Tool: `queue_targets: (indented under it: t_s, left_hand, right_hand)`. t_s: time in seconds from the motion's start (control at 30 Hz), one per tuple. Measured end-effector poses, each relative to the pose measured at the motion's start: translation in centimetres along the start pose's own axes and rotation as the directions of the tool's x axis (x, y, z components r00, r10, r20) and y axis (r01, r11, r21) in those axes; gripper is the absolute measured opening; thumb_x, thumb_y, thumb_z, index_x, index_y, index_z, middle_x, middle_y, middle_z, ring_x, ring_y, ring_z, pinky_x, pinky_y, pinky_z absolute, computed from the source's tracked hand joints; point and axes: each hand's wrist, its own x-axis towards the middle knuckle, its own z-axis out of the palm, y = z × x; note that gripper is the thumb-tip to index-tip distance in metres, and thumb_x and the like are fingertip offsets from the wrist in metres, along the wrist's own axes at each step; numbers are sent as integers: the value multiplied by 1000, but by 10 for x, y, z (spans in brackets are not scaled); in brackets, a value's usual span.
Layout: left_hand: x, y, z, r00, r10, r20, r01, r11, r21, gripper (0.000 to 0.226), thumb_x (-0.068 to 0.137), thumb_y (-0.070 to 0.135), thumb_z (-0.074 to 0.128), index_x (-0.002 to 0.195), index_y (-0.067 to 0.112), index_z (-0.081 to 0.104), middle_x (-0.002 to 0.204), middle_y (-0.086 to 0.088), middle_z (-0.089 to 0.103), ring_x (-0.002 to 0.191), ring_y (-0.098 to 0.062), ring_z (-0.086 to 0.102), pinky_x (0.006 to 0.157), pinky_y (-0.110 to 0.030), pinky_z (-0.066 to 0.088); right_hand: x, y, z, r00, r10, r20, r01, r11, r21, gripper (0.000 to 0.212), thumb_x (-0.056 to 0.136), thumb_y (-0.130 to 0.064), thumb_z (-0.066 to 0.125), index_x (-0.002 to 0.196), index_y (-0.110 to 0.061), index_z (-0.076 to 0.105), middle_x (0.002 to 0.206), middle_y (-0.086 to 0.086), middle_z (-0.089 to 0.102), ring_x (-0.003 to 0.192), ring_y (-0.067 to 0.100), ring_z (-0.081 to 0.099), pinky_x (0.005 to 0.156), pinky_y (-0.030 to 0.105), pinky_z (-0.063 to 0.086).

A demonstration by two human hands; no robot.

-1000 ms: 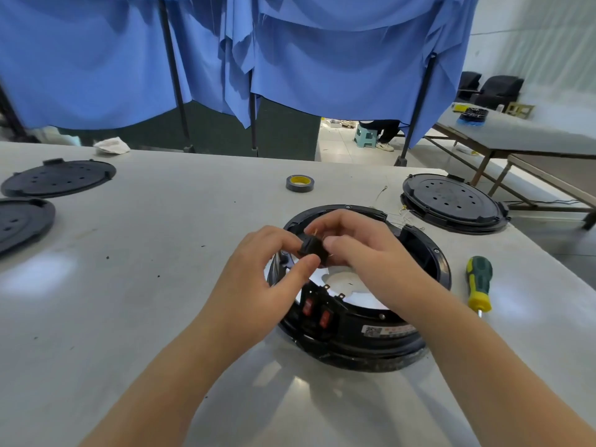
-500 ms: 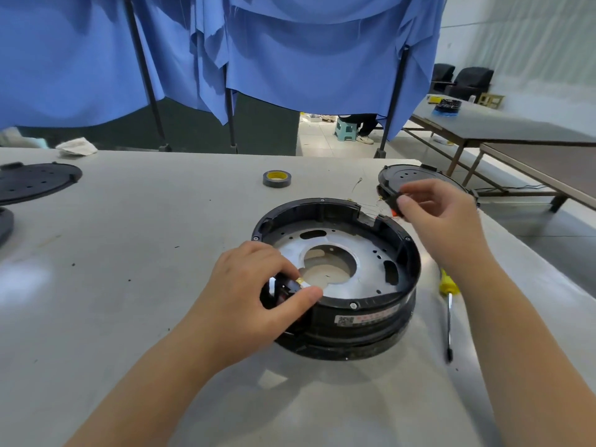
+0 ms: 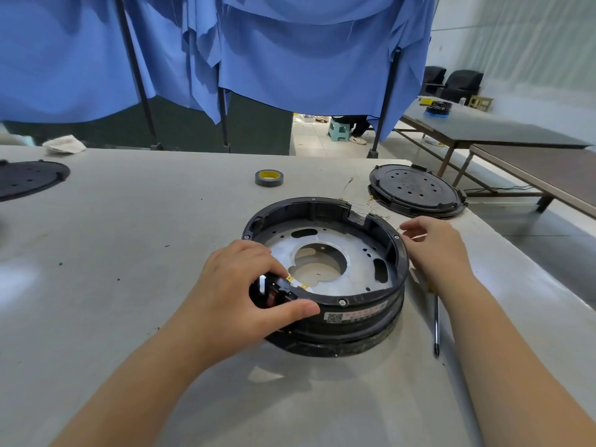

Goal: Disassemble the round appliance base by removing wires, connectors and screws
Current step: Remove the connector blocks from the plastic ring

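Half a second before, the right hand (image 3: 433, 250) had been raised over the far black disc with a small dark part pinched in its fingers; by this moment it had come down to the table (image 3: 129, 253) just outside the right rim of the round appliance base (image 3: 325, 275), fingers loosely curled beside the thin wires (image 3: 371, 204) trailing from the rim's notch. Whether it had hold of a wire or of anything else could not be told. The left hand (image 3: 245, 291) had stayed at the near-left rim, fingers and thumb curled round the black switch block (image 3: 277, 290) with its red rockers and brass tabs. The base itself had kept its place, lying flat at the middle of the table, its silver plate facing up.

Counted: one base, one switch block, two hands. One screwdriver (image 3: 436, 321) lay right of the base, mostly hidden by the right forearm. One roll of tape (image 3: 269, 178) sat beyond it. Two black perforated discs showed, one far right (image 3: 416, 190), one at the left edge (image 3: 29, 179). One crumpled cloth (image 3: 64, 145) lay far left.
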Motion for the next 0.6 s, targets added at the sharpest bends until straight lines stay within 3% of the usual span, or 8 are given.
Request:
queue_targets:
  t_s: [0.13,0.33,0.47,0.6]
  left_hand:
    - [0,-1,0,1000,-3,-1,3,1000,2,48,62,76,61,79,32,65,82,21,61,103,-2,53,90,-36,43]
    - [0,-1,0,1000,-1,0,1,1000,4,47,62,76,60,80,32,64,83,21,60,103,-4,53,90,-38,44]
    - [0,0,0,1000,-1,-4,1,1000,5,48,63,76,60,79,30,65,84,21,60,101,-3,53,89,-36,43]
    - [0,1,0,1000,0,-9,0,1000,14,50,62,75,60,79,28,66,83,20,60,102,-2,53,90,-35,42]
  right_hand:
    - [0,2,3,1000,-5,1,5,1000,-22,14,84,-21,67,97,-20,69,89,-2,69,87,20,62,76,29,44]
    - [2,7,6,999,-17,-33,13,991,-130,24,85,-15,63,109,-17,68,112,8,63,103,27,58,86,35,44]
    - [1,3,3,992,-47,-114,44,999,-22,23,88,-9,55,107,-16,66,114,7,61,90,21,58,83,34,45]
    - [-3,-15,-9,967,-96,-235,138,975,172,24,90,-6,51,101,-17,69,103,2,66,92,16,61,82,27,47]
